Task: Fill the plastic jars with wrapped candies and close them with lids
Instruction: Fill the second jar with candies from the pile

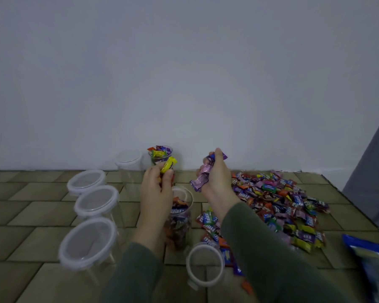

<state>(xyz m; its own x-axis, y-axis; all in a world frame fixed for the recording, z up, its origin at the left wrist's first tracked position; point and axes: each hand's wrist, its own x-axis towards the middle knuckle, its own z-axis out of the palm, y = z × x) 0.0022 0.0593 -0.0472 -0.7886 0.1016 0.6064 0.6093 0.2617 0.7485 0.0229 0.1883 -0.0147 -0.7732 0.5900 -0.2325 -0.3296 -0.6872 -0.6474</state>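
Judging by the layout, filling is under way: candies are gripped in the left hand [157,189] and right hand [214,178] above a half-filled jar [181,217]. One far jar [161,155] looks full, several others [87,182] hold nothing, and no jar is seen capped.

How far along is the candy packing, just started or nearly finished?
Early on. One far jar looks full but has no lid. The left hand and right hand each hold candies over a part-filled jar. Left to do: the three lidded jars on the left look empty, and a big candy pile remains.
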